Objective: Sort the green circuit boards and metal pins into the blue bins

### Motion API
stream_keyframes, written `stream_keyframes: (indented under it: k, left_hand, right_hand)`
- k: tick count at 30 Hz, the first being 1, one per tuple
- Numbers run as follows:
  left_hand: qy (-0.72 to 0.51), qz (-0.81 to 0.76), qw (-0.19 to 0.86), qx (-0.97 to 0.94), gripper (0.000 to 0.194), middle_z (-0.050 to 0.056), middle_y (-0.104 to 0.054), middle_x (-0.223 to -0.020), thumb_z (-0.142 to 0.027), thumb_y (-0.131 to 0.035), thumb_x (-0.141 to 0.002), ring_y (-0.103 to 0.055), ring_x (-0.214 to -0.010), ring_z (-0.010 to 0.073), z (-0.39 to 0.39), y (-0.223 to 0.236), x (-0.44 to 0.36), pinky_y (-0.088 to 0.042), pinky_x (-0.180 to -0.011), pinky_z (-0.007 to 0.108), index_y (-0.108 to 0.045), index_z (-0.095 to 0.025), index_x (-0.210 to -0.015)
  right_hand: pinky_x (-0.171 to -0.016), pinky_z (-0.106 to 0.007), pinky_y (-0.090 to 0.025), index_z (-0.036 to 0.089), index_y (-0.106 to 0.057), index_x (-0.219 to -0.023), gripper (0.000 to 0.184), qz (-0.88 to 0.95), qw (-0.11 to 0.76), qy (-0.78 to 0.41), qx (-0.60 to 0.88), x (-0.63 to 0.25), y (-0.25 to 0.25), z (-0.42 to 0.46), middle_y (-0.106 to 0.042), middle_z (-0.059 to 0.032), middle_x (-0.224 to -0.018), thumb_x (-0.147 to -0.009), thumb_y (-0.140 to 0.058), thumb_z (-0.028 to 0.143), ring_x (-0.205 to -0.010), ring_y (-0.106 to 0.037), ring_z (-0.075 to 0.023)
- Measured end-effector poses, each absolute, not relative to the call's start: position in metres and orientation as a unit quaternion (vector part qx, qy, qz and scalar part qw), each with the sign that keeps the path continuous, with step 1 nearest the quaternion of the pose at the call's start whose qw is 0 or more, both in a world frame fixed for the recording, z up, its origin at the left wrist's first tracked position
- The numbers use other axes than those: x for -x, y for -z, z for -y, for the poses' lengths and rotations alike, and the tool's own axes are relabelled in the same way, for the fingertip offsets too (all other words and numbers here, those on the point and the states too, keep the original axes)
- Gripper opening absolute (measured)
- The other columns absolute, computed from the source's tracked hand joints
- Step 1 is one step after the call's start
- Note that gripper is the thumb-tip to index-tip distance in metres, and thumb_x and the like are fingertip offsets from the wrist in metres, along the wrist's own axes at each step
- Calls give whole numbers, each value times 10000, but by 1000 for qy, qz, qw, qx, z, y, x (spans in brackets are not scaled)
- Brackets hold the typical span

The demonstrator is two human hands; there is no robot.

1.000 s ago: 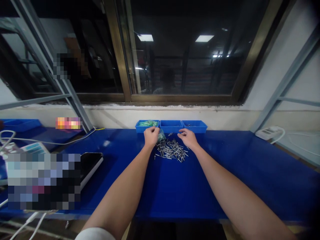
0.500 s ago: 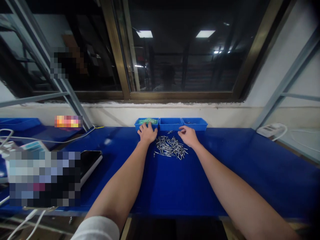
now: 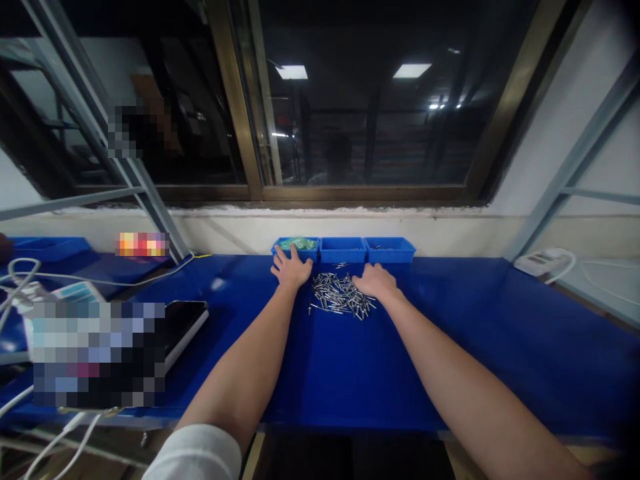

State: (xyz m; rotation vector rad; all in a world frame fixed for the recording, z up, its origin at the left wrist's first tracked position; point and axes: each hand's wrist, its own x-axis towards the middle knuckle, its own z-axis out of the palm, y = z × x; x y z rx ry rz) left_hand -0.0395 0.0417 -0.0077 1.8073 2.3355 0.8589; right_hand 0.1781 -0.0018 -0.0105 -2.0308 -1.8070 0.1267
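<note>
A heap of small metal pins (image 3: 341, 296) lies on the blue table (image 3: 350, 360) in front of three small blue bins. My left hand (image 3: 291, 270) lies flat with fingers spread, just left of the heap and at the front of the left bin (image 3: 296, 246), which holds green parts. My right hand (image 3: 375, 279) rests knuckles-up on the right edge of the heap, fingers curled down onto the pins. Whether it holds any pin is hidden.
The middle bin (image 3: 343, 249) and right bin (image 3: 391, 248) stand against the wall under a dark window. A black flat device (image 3: 183, 320) and white cables (image 3: 30, 283) lie at the left. A white power strip (image 3: 543, 262) sits at the far right.
My left hand let go of a small clear bag at the left bin and spread flat on the table. My right hand dropped onto the heap's right edge.
</note>
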Motion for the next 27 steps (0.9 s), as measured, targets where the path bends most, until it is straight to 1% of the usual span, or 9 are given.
stream_keyframes:
  k: [3,5,9,14,18,20,23,25,27]
  left_hand:
    - [-306,-754,-5,-581,747,179,-111,-1501,-507,-499,-746,-199,-1334,397,-38,5,38,-224,-1016,569,-277,-208,-1394]
    - [-321,-735,-51,-595,662,174,-216,-1469,-456,-473,-775,-250,-1315,366,-33,3,35,-243,-1020,538,-328,-193,-1365]
    - [-289,-692,-80,-657,554,143,-393,-1388,-423,-396,-819,-269,-1308,330,-29,1,31,-202,-1044,548,-403,-185,-1319]
    - [-260,-694,-42,-670,647,105,-259,-1485,-504,-400,-807,-122,-1371,348,-32,2,34,-102,-1064,600,-348,-185,-1367]
    - [-314,-648,-8,-694,667,110,-201,-1505,-520,-417,-811,-160,-1379,302,-33,-7,34,-187,-1091,493,-351,-158,-1368]
    - [-332,-622,49,-708,695,135,-298,-1465,-563,-402,-814,-257,-1352,274,-30,-14,35,-247,-1085,412,-368,-128,-1355]
    - [-284,-575,155,-751,801,134,-413,-1400,-675,-405,-765,-391,-1282,274,-15,-19,45,-323,-1041,371,-359,-145,-1364]
    - [-206,-516,189,-810,880,101,-381,-1427,-711,-483,-689,-380,-1290,285,1,-15,59,-330,-1037,372,-324,-203,-1390]
    - [-137,-506,172,-834,1049,109,-269,-1480,-746,-549,-583,-287,-1339,306,18,-7,75,-278,-1071,393,-244,-204,-1428]
  right_hand:
    - [-739,-439,-434,148,-628,-1015,430,699,206,-43,683,-154,11,13,-578,-216,-1075,-807,-457,483,-972,-564,-344]
    - [-751,-420,-428,166,-635,-971,388,715,212,-48,664,-144,11,17,-582,-192,-1064,-831,-433,466,-977,-558,-327]
    - [-725,-350,-418,192,-640,-856,422,705,253,-72,658,-144,10,15,-621,-140,-957,-853,-379,524,-886,-581,-256]
    - [-757,-307,-402,179,-626,-755,524,636,395,-59,660,-172,-4,7,-650,-109,-834,-868,-293,567,-832,-587,-215]
    - [-817,-312,-414,170,-632,-869,535,598,503,-116,613,-193,-13,0,-663,-91,-914,-820,-354,624,-890,-588,-214]
    - [-867,-332,-413,168,-618,-997,569,613,476,-181,604,-200,-10,1,-642,-99,-1041,-782,-406,651,-982,-575,-224]
    - [-991,-405,-336,193,-485,-1265,736,691,359,-214,590,-212,-1,17,-503,-128,-1296,-715,-493,682,-1201,-453,-272]
    - [-1049,-435,-272,204,-300,-1404,917,746,272,-224,565,-221,7,37,-314,-142,-1447,-669,-540,697,-1321,-300,-298]
    - [-1083,-467,-206,217,-126,-1457,1082,788,198,-219,540,-227,14,61,-132,-135,-1514,-612,-581,715,-1380,-141,-321]
